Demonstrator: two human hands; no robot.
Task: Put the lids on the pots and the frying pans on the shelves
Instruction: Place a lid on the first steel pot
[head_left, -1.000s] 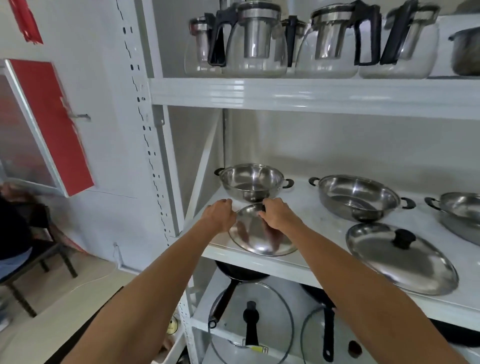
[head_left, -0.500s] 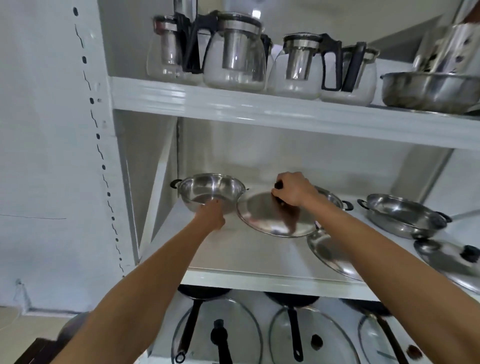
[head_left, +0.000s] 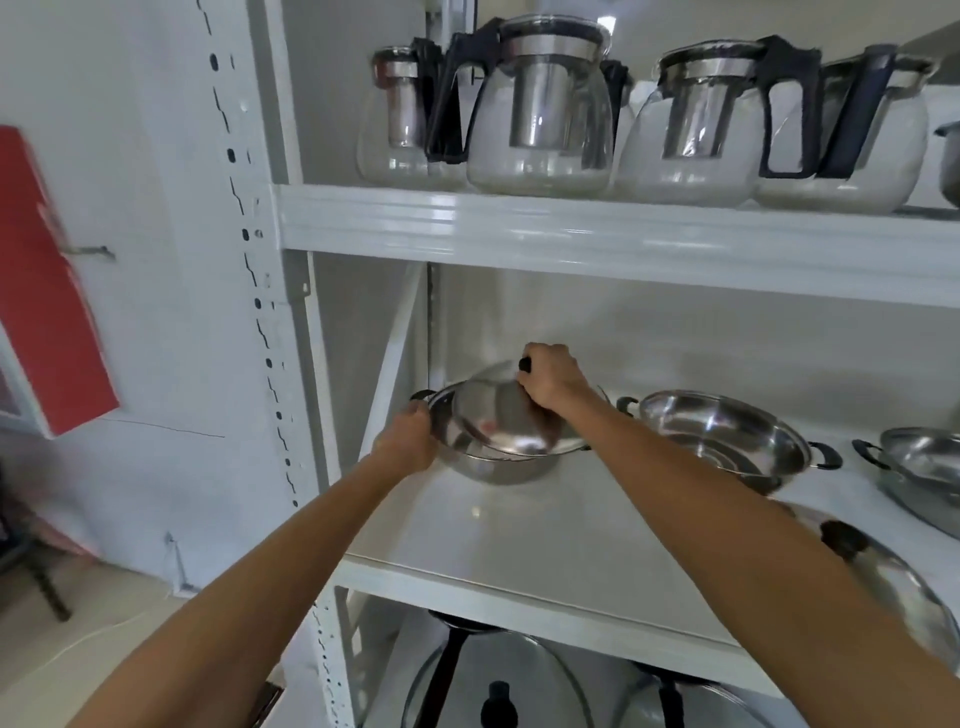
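Observation:
A small steel pot (head_left: 488, 467) stands at the left end of the middle shelf (head_left: 519, 530). My left hand (head_left: 408, 439) grips its left black handle. My right hand (head_left: 550, 376) holds the black knob of a steel lid (head_left: 498, 415), which sits tilted over the pot's mouth, its near edge low inside the rim. To the right stands a wider open steel pot (head_left: 722, 436), and a third one (head_left: 919, 467) at the frame's edge. Another steel lid with a black knob (head_left: 883, 582) lies flat on the shelf at right, partly behind my right arm.
Several glass teapots (head_left: 540, 109) with black handles fill the upper shelf. On the lower shelf lie frying pans under glass lids (head_left: 498, 691). A white slotted upright (head_left: 260, 291) frames the shelf's left side. A red-framed panel (head_left: 47, 291) hangs on the left wall.
My right hand carried the lid left and up from beside the small pot to over its mouth. My left hand shifted from the pot's front to its left handle. The camera turned left.

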